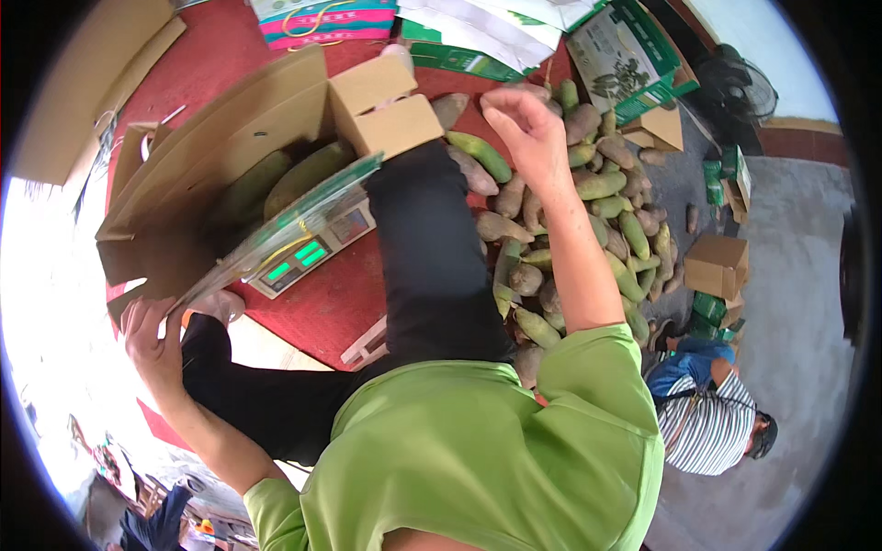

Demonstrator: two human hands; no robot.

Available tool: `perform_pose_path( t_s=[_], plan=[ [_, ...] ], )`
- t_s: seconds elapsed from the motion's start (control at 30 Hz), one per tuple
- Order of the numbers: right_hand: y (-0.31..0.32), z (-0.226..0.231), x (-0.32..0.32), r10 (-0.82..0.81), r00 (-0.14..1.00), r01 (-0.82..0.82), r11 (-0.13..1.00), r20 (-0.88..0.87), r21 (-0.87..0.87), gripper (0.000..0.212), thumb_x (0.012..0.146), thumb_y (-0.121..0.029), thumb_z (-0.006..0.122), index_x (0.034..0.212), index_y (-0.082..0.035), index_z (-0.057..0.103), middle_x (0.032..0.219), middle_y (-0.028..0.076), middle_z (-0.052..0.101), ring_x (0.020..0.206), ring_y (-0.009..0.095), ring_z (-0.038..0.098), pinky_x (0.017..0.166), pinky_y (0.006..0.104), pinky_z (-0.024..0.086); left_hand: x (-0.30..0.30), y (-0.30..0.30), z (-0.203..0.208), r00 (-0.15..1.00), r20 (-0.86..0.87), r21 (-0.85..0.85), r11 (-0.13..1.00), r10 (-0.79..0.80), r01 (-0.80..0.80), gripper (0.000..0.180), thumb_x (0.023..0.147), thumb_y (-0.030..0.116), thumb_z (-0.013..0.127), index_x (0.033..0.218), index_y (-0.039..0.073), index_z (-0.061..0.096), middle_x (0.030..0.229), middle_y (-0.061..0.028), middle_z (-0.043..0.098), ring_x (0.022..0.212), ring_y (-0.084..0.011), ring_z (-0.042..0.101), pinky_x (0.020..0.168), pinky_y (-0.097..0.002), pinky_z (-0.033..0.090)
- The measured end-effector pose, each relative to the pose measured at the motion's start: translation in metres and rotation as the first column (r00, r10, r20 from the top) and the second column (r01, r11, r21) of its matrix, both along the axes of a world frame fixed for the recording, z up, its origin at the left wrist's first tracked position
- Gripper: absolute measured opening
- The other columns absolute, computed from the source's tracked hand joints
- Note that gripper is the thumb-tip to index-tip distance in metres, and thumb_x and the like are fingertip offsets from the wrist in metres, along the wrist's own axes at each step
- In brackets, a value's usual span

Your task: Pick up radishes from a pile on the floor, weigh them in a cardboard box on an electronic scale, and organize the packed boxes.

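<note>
My left hand [154,342] is closed on the near corner of an open cardboard box [248,115], its fingers over the edge. Inside the box lie large, long green vegetables [308,179], partly in shade. The box rests on a digital scale [322,241] with lit green displays. My right hand [528,129] is raised over the far end of a pile of long green and brownish-pink vegetables [602,184]. Its fingers are loosely curved, thumb and forefinger apart, with nothing visible between them. The kind of vegetable is not clear.
My black-trousered leg [427,248] stands between box and pile on a red floor covering [331,308]. Green-and-white cartons [629,60] and a black fan [735,87] are at the far right. A person in a striped shirt [707,427] is at the right, near small boxes [717,264].
</note>
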State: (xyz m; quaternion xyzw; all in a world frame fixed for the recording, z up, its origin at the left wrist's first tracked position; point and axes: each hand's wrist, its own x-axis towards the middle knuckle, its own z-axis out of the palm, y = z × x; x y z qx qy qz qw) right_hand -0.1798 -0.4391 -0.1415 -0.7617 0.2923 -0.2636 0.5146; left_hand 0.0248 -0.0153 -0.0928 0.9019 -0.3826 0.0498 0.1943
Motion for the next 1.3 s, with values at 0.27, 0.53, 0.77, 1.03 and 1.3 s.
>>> perform_pose_path(
  t_s=[0.27, 0.53, 0.77, 1.03, 1.3],
  plan=[
    [-0.027, -0.149, -0.170, -0.303, 0.651, 0.100, 0.943, -0.696, -0.317, 0.026, 0.076, -0.020, 0.067, 0.098, -0.006, 0.067, 0.089, 0.017, 0.068, 0.086, 0.033, 0.065, 0.076, 0.0393, 0.052, 0.007, 0.008, -0.012, 0.997, 0.032, 0.003, 0.998, -0.064, 0.064, 0.013, 0.074, 0.002, 0.068, 0.085, -0.002, 0.063, 0.081, -0.0109, 0.062, 0.086, -0.0310, 0.057, 0.090, -0.0416, 0.043],
    [-0.062, -0.205, -0.245, -0.523, 0.553, 0.436, 0.845, -0.649, -0.309, 0.029, 0.075, -0.021, 0.068, 0.097, -0.002, 0.066, 0.090, 0.016, 0.069, 0.087, 0.032, 0.066, 0.078, 0.0379, 0.051, 0.014, 0.017, -0.020, 0.993, 0.091, -0.016, 0.997, -0.068, 0.070, 0.026, 0.086, 0.022, 0.061, 0.090, -0.004, 0.063, 0.087, -0.0149, 0.061, 0.085, -0.0314, 0.057, 0.083, -0.0408, 0.045],
    [-0.098, -0.158, -0.213, -0.573, 0.041, -0.124, 0.810, -0.819, -0.573, 0.045, 0.081, -0.015, 0.060, 0.125, -0.018, 0.052, 0.135, 0.007, 0.047, 0.126, 0.026, 0.043, 0.092, 0.0462, 0.043, 0.012, 0.029, -0.024, 0.994, 0.113, -0.045, 0.999, -0.008, 0.013, 0.045, 0.093, 0.037, 0.049, 0.091, -0.005, 0.063, 0.087, -0.0173, 0.058, 0.086, -0.0337, 0.057, 0.076, -0.0411, 0.047],
    [-0.155, -0.174, -0.236, -0.543, -0.093, -0.665, 0.658, -0.835, -0.354, 0.059, 0.087, -0.012, 0.051, 0.142, -0.029, 0.035, 0.153, -0.004, 0.024, 0.139, 0.021, 0.025, 0.102, 0.0557, 0.033, 0.011, 0.007, -0.020, 0.979, 0.200, -0.063, 0.997, -0.037, 0.051, 0.049, 0.091, 0.042, 0.045, 0.089, -0.004, 0.063, 0.081, -0.0169, 0.059, 0.077, -0.0332, 0.057, 0.073, -0.0410, 0.046],
    [-0.154, -0.172, -0.210, -0.560, -0.033, -0.759, 0.554, -0.828, -0.344, 0.028, 0.088, -0.016, 0.052, 0.114, -0.023, 0.058, 0.113, -0.002, 0.052, 0.110, 0.019, 0.048, 0.086, 0.0435, 0.040, 0.008, 0.001, -0.015, 0.965, 0.264, -0.078, 0.997, 0.001, 0.020, 0.054, 0.089, 0.048, 0.050, 0.085, -0.004, 0.064, 0.076, -0.0153, 0.058, 0.077, -0.0333, 0.058, 0.075, -0.0406, 0.046]
  ],
)
